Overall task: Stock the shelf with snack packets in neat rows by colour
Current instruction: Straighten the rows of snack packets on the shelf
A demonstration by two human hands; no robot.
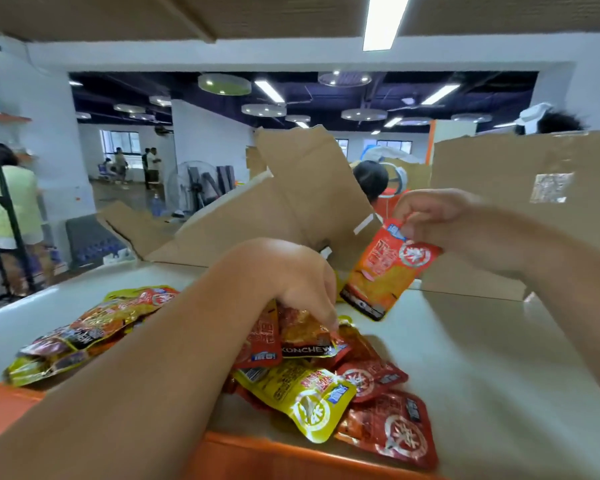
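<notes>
On the white shelf (482,358), sorting looks barely begun: a mixed red-and-yellow heap (326,386) lies mid-shelf, with a loose row (84,334) at left. The left hand (291,275) curls its fingers round packets in the heap; the right hand (433,216) pinches an orange packet (388,271) aloft.

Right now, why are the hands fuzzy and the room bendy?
Head view: the left hand, in the packets, and the right hand, holding an orange packet, are smeared by motion; the wide lens bows the ceiling beam; the lamp glares white.
</notes>
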